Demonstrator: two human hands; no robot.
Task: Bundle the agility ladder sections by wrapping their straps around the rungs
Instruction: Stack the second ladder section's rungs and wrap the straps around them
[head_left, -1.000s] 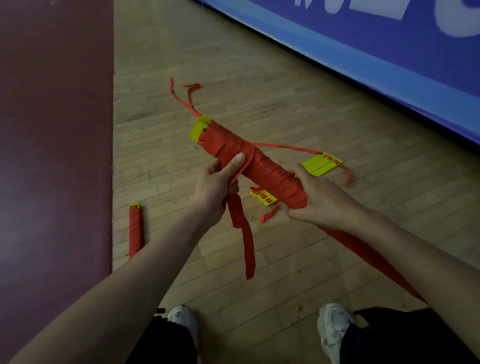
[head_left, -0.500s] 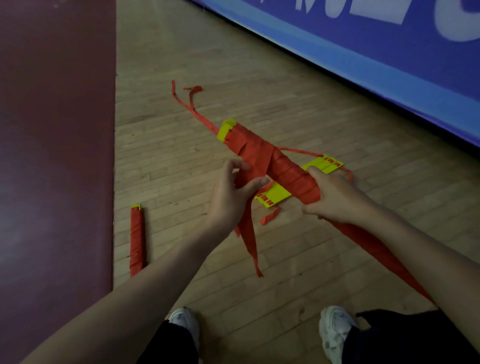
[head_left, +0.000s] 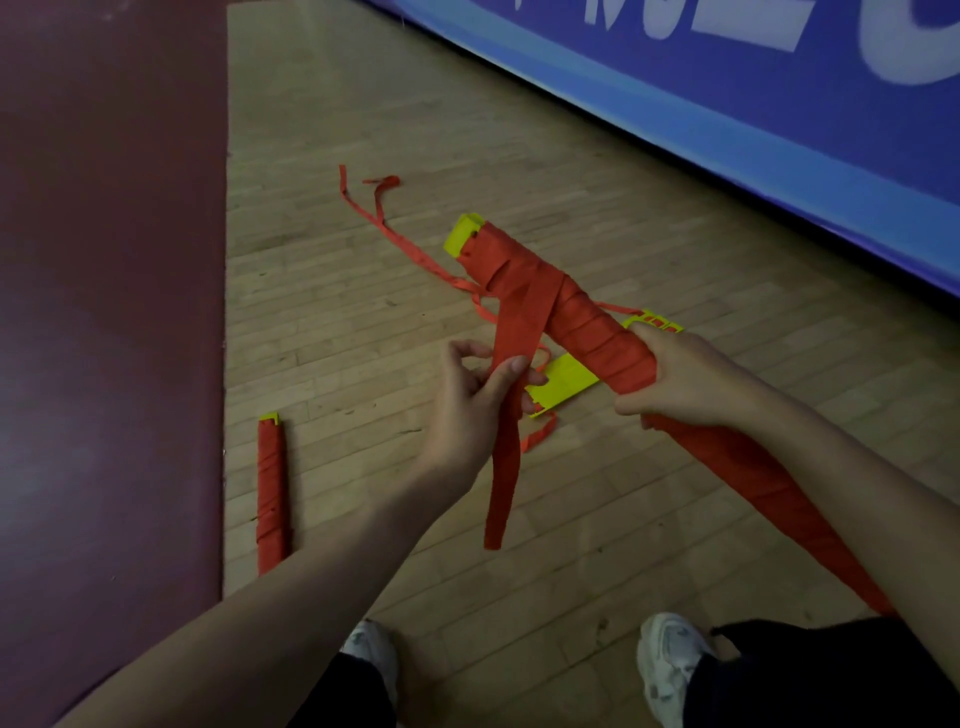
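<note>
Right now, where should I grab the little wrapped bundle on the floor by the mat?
Grip the wrapped bundle round its middle, coming down from above across its width: it lies flat on the wooden floor, long and thin, beside the mat.

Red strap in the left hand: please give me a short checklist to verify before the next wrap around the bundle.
1. Left hand pinches the red strap: ok.
2. Right hand grips the wrapped bundle: ok.
3. Strap tail hangs free, without a knot: ok.
4. All rungs inside the bundle: not ok, yellow rungs lie on the wooden floor.
5. Strap flat on the bundle's hidden side: cannot tell.
</note>
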